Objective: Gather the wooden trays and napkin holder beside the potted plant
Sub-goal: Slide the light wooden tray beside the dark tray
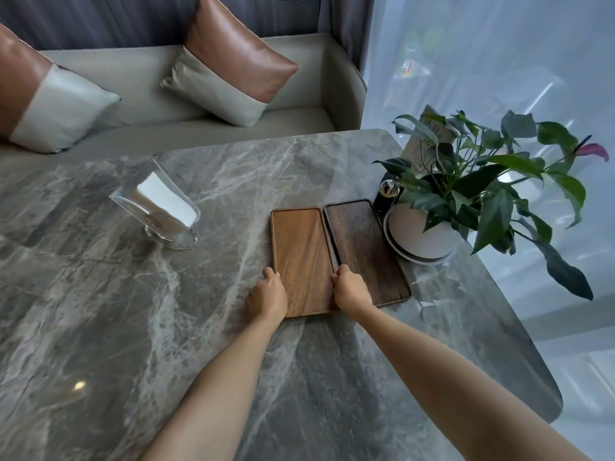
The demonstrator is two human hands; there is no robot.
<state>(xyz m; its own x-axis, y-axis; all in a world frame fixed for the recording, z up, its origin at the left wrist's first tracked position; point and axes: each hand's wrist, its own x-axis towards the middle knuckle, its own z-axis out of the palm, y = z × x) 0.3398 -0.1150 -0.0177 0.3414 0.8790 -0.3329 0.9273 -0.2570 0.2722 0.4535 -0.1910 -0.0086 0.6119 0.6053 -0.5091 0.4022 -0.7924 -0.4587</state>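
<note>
Two wooden trays lie side by side on the grey marble table (pixel 100 311). The light brown tray (pixel 301 254) is on the left, the dark brown tray (pixel 364 241) on the right, next to the potted plant (pixel 429 227) in its white pot. My left hand (pixel 268 296) grips the light tray's left edge near its front corner. My right hand (pixel 351 287) grips that tray's right edge, at the seam between the two trays. The clear napkin holder (pixel 159 204) with white napkins stands apart, far to the left on the table.
A small black object with a round glass top (pixel 387 193) stands behind the dark tray, against the pot. A card (pixel 429 141) sticks up among the leaves. A grey sofa (pixel 186 104) with cushions runs along the table's far edge. The table's right edge curves close behind the plant.
</note>
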